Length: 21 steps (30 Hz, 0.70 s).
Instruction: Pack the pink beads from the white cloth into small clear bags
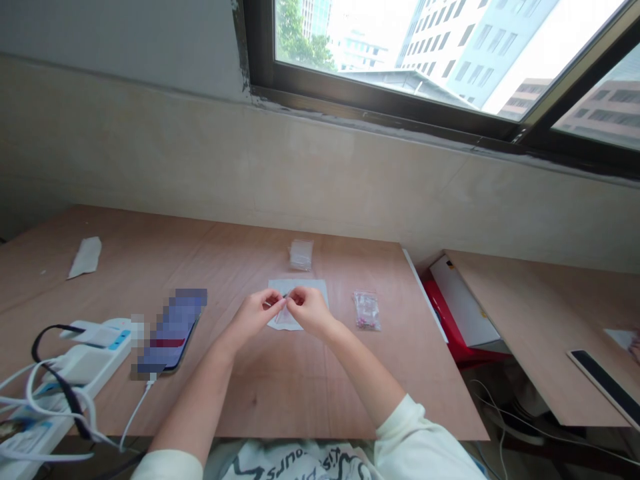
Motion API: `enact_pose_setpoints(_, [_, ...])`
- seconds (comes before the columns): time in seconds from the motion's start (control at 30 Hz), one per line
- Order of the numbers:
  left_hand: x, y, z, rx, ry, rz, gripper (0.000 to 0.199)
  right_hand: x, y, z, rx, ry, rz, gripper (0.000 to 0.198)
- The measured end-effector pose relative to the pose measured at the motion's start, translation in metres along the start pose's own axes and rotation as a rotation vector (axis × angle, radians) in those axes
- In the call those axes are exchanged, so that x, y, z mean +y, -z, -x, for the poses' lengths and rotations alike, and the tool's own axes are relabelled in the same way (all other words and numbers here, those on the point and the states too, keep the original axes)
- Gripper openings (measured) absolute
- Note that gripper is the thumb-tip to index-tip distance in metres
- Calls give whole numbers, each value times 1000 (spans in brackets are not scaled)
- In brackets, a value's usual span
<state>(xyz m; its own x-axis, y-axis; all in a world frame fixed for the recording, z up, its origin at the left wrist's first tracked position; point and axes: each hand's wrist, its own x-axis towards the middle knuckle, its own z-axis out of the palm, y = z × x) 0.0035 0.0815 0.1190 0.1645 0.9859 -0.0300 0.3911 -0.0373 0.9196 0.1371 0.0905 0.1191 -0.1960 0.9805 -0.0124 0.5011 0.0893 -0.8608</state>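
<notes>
Both hands meet over a pale sheet [319,288] lying on the wooden table [280,393]. My left hand [257,313] is closed in a pinch, thumb against the fingers, at a small thin item too tiny to name. Pinched the same way, my right hand [309,311] touches or nearly touches the left fingertips; what it grips is hidden. Behind the sheet lies a clear plastic packet [301,255] with whitish contents. To the right of my right hand rests another clear packet [367,311] holding small pinkish pieces.
On the left lie a phone [173,333] with a charging cable and a white power strip [95,363] with tangled cords. A white paper scrap [85,257] is at the far left. Beyond a gap on the right stands a second table [540,313], with another phone [606,387] near its edge.
</notes>
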Motion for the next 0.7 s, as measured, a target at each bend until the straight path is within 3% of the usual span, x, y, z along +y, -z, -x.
enact_pose_setpoints(0.23, [-4,-2,5,-19,-13,-11,20,-3,-1,5,-7,-12,6,12])
enact_pose_setpoints(0.37, [-3,4,2,52,1,-47,18,0,6,5,27,-28,19,12])
enact_pose_setpoints(0.47, [1,9,0,12,-3,-147,16,1,8,4,83,-16,85,13])
enact_pose_setpoints(0.6, [2,3,1,-19,-75,-297,9,-6,2,5,113,11,120,15])
enact_pose_setpoints(0.7, [-2,-5,1,15,-190,-265,28,-11,-3,7,28,35,59,13])
